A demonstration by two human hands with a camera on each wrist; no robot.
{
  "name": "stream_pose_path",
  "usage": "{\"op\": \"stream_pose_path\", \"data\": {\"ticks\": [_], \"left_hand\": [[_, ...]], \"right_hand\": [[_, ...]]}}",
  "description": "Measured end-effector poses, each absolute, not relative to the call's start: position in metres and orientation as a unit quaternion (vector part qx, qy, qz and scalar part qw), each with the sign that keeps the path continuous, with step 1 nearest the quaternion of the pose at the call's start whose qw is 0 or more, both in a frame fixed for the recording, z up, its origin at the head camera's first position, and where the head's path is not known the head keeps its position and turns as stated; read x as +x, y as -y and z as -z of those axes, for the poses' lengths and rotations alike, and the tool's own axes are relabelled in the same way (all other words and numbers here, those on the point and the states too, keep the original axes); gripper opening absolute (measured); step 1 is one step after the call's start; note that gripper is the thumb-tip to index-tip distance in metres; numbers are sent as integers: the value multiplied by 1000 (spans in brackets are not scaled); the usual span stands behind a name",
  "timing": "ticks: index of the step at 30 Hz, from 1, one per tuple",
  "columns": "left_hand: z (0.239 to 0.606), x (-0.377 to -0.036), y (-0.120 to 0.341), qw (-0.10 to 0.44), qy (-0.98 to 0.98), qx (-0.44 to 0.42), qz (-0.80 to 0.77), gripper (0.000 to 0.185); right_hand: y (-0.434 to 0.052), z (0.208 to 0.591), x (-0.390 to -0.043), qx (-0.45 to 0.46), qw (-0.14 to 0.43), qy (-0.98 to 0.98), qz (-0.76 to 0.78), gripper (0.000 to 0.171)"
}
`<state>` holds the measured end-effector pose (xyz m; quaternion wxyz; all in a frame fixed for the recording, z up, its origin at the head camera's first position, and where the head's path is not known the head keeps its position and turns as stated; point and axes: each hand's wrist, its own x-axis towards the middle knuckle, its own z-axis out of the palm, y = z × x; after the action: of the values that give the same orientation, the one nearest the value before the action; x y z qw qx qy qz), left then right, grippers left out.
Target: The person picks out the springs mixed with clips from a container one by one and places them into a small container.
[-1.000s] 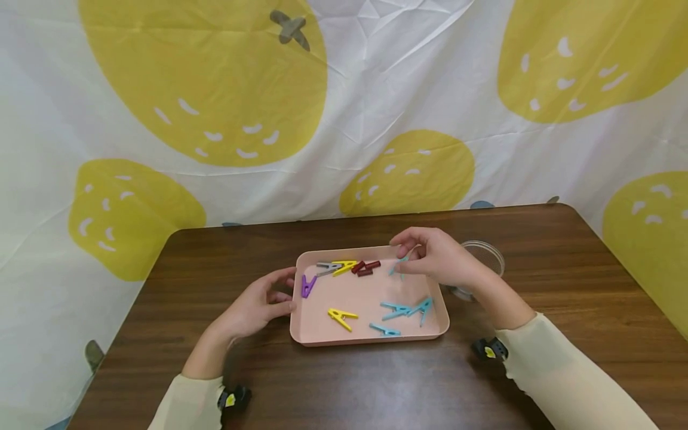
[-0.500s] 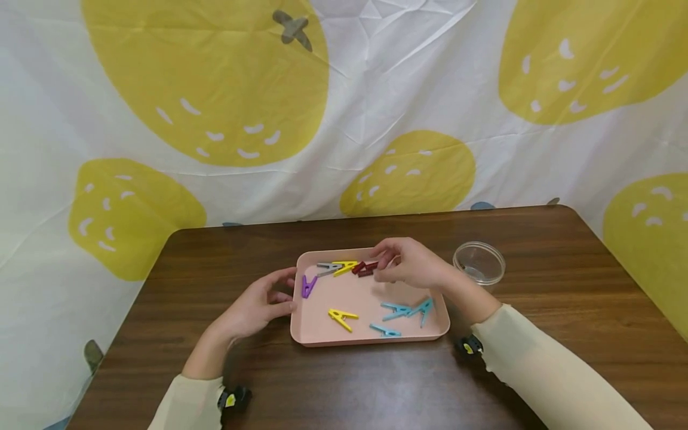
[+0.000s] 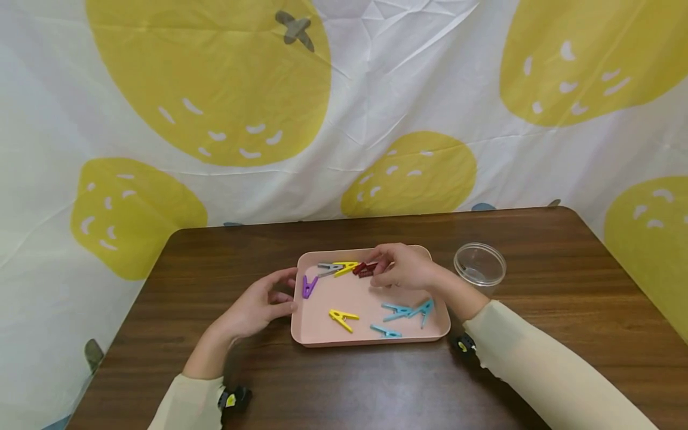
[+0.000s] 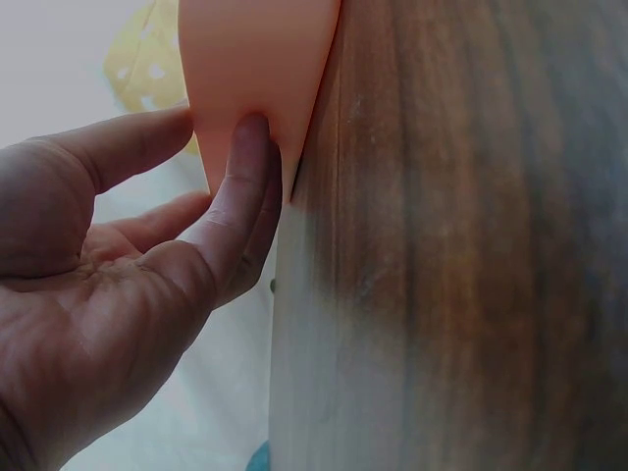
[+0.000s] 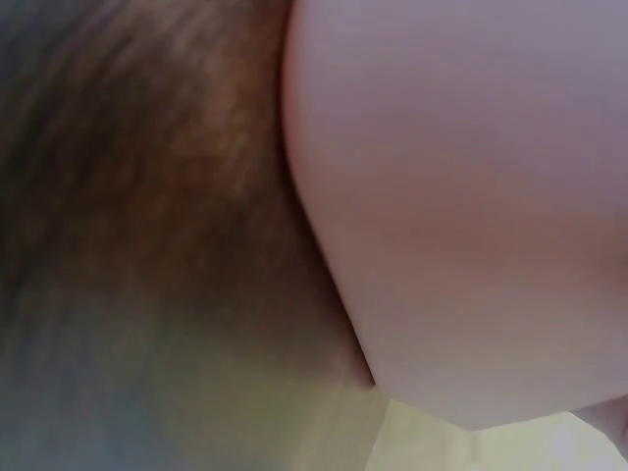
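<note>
A shallow pink tray (image 3: 344,334) holds several plastic clothespins and a cluster of small dark red ribbed pieces (image 3: 366,274). My left hand (image 3: 258,304) rests its fingertips against the tray's left wall; in the left wrist view, fingers (image 4: 240,182) press on the outside of that wall. My right hand (image 3: 405,267) reaches over the tray's back half. Its thumb and fingertips are apart, right beside the dark red pieces. The yellow clothespin (image 3: 346,269) and the grey clothespin (image 3: 330,267) lie just left of them. What lies beneath my right palm is hidden.
Blue clothespins (image 3: 398,312) lie at the tray's front right, a second yellow clothespin (image 3: 342,319) at its front and a purple clothespin (image 3: 309,286) at its left. A clear round jar (image 3: 480,264) stands right of the tray on the wooden table (image 3: 564,286), before a patterned cloth.
My right hand has moved left from a blue clothespin, now out of sight, to the dark red pieces. This uncovers the jar's rim. My left hand stays at the tray.
</note>
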<state>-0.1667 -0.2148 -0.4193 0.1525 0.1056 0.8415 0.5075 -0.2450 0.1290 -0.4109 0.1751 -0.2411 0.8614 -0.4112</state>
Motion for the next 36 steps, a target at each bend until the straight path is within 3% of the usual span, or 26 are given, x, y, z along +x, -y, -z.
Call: {"op": "stream_pose_path", "data": {"ticks": [36], "left_hand": [[424,-168,217,151,-841,111,-508,70]], "right_hand": [[-112,416,-243,-280,135,-897,315,11]]}}
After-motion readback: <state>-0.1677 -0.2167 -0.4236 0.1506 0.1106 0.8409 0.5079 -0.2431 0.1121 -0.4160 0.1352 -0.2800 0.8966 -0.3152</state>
